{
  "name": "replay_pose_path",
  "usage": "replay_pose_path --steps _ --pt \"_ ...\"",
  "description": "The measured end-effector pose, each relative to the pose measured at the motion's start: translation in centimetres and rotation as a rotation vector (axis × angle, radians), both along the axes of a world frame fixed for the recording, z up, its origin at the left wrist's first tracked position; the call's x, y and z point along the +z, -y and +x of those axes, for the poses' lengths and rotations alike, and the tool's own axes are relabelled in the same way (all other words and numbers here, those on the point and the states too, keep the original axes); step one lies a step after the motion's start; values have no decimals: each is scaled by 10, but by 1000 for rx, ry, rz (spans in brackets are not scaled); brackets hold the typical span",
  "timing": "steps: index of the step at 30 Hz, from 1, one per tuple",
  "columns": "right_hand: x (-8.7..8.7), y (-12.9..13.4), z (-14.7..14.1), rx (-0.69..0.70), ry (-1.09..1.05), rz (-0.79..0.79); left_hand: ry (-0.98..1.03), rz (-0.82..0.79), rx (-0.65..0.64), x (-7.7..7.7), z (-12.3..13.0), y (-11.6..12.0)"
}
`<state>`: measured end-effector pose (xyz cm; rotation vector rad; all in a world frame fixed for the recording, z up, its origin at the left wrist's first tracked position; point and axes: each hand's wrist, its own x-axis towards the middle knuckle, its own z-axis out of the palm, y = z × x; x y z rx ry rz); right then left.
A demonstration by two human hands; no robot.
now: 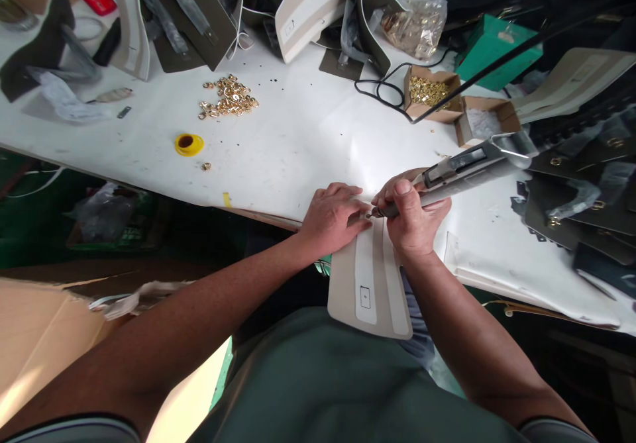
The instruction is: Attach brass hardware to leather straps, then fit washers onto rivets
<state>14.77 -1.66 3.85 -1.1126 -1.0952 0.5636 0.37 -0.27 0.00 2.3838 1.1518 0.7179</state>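
Observation:
My right hand (415, 221) is wrapped round a grey power screwdriver (462, 175), whose tip points left at a small metal part by the far end of a beige panel (342, 284). That panel hangs over the table's front edge toward my body and has two pale strips, one with a small marked rectangle. My left hand (334, 221) lies at the panel's far end, its thumb and forefinger pressed together beside the tip. What those fingers pinch is too small to make out.
On the white table (298, 138) lie a pile of gold rings (231, 97) and a yellow tape roll (189, 144). Small boxes of fittings (432, 92), a green box (497, 52) and a cable stand back right. Dark panels (576, 211) lie right. Beige panels (313, 6) stand behind.

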Motion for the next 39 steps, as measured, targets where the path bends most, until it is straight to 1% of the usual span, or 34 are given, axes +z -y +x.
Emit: replay_pose_path --steps 11,16,22,30,34,39 --pt "5 1 1 28 1 -26 -8 4 -15 1 -1 -1" --pt "0 1 1 50 17 2 -21 6 -13 0 0 0" --pt "-4 0 4 46 84 -28 -52 18 -20 1 0 0" --pt "-8 1 9 98 140 -56 -47 -6 -4 3 2 1" --pt "-10 2 11 134 104 -48 -42 14 -2 3 4 2" --pt "-7 2 10 124 64 -17 -74 28 -30 4 4 1"
